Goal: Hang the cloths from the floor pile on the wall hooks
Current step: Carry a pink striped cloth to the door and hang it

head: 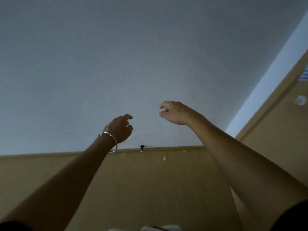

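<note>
**Both grips raised bare, hook below and between them**

The left forearm rises from 7 o'clock, a silver bangle (109, 141) round its wrist. Above it the left grip (120, 129) is narrow and loose: forefinger and thumb reach toward 3 o'clock with a small gap between them, and nothing is held.

A small dark wall hook (142, 147) sits on the top edge of the tan wall (133, 180), where it meets the grey ceiling (116, 55). The hook is at 5 o'clock from the left grip and 7 o'clock from the right grip, near both and touched by neither. No cloth hangs on it.

At 6 o'clock, on the bottom edge, is a pale strip (150, 228); too little shows to tell whether it is cloth.

The right grip (173, 112) is higher, its fingers loosely curled toward 9 o'clock and holding nothing. Its forearm runs down to 4 o'clock. At 3 o'clock a tan side wall carries a round white fitting (301, 100).
</note>
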Action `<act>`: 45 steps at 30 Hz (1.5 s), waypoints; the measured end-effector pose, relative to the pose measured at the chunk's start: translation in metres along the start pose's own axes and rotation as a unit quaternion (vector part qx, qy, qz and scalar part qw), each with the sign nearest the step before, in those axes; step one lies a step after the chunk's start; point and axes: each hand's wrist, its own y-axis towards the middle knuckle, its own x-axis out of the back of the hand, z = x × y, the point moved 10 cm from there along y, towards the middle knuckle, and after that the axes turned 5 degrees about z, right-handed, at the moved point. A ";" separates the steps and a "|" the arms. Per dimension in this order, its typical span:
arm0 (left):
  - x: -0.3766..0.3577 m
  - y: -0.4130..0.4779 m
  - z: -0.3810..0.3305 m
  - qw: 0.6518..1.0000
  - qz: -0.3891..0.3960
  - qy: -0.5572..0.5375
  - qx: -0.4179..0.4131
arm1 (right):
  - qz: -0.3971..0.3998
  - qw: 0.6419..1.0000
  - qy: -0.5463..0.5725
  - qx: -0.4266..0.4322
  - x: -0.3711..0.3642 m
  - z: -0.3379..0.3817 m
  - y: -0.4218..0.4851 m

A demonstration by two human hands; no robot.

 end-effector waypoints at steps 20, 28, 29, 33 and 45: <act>-0.013 -0.156 0.396 0.883 -0.059 -0.274 0.375 | 0.319 0.929 -0.076 0.170 -0.341 0.329 0.112; 0.011 -0.139 0.465 0.828 -0.100 -0.276 0.477 | 0.399 0.880 -0.098 0.237 -0.385 0.398 0.183; 0.015 -0.133 0.472 0.823 -0.101 -0.273 0.488 | 0.411 0.871 -0.101 0.248 -0.388 0.407 0.191; 0.033 -0.107 0.491 0.811 -0.093 -0.266 0.513 | 0.442 0.843 -0.120 0.282 -0.392 0.437 0.228; 0.048 -0.151 0.543 0.714 -0.158 -0.291 0.617 | 0.520 0.740 -0.211 0.370 -0.472 0.508 0.240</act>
